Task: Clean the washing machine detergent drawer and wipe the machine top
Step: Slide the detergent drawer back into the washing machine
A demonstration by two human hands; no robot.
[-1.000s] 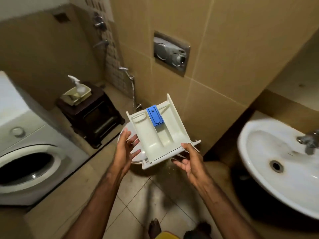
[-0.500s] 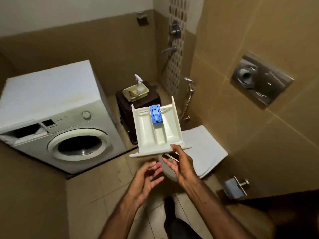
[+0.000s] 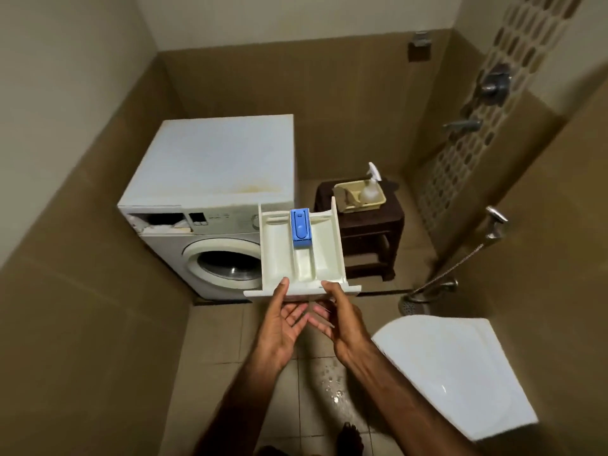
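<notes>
White plastic detergent drawer (image 3: 301, 255) gripped in our left hand (image 3: 279, 327) and right hand (image 3: 342, 319), out of the machine; stained machine top (image 3: 217, 159) beyond looks unwiped.

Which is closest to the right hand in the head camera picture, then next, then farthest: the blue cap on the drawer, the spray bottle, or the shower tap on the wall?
From the right hand:
1. Blue cap, on the drawer just beyond the fingertips.
2. Spray bottle, in the tray on the dark stool, farther back and to the right.
3. Shower tap, high on the far right wall.
</notes>
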